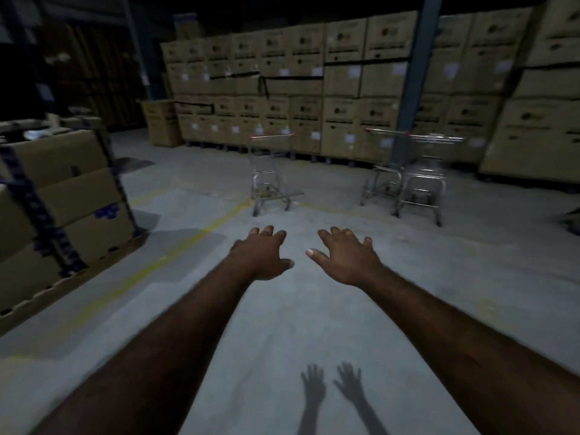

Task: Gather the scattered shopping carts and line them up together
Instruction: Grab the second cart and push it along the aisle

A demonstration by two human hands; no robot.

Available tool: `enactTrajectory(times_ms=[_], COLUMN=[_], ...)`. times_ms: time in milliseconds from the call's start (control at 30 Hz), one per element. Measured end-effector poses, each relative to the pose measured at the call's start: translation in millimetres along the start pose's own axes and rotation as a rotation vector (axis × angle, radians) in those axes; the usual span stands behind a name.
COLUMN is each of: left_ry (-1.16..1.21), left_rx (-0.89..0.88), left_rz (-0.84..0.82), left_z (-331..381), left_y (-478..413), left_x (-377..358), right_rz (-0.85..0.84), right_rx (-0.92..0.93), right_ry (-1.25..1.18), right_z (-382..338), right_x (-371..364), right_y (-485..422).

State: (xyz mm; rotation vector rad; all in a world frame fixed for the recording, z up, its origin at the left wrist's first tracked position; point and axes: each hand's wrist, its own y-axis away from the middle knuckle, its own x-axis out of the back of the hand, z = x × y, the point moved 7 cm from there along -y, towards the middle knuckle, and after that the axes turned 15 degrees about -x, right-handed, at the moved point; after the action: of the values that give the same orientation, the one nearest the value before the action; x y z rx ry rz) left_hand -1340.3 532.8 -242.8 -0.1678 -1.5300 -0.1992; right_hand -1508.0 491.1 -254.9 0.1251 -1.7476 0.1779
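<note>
Dim and motion-blurred all over; print on stacked cartons (314, 89) unreadable. Wire baskets of the carts nearly lost against those cartons, only red-tipped handles and lower frames readable. Cart group (408, 180) at foot of blue post (414, 73) looks like two nested, count not certain. Dark object at far right edge cut off, cannot identify. Left hand (260, 255) and right hand (345, 255) both stretched forward palm down, fingers spread and relaxed, holding nothing, touching nothing. Single cart (270, 174) straight ahead of left hand, well apart from it, upright on concrete floor (282, 324). Cart group ahead and outward of right hand, well apart from it and from single cart. Strapped box stack (62, 199) outward of left hand. Hand shadows (332, 390) on floor between the forearms.
</note>
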Motion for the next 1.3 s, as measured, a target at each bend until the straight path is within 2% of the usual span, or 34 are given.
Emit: enactTrajectory(times_ms=[433,600,967,1300], left_ry=[0.042,0.064,0.046,0.056], left_rx=[-0.275,-0.390,-0.570,-0.626], left_rz=[0.030,0.018,0.029,-0.012], left_z=[-5.1,18.7,118.8,202.4], left_y=[-268.8,-365.6,-621.5,-874.3], left_x=[16.4,21.6,20.4,32.9], right_rz=[0.107,0.112,0.195,0.140], right_rx=[-0.268,-0.352,-0.487,-0.509], right_ry=[0.040,0.066,0.074,0.105], right_z=[95.2,143.9,338.5,502.8], right_x=[33.1,42.0,55.4,100.9], right_y=[-203.9,-263.1,-437.0,-628.1])
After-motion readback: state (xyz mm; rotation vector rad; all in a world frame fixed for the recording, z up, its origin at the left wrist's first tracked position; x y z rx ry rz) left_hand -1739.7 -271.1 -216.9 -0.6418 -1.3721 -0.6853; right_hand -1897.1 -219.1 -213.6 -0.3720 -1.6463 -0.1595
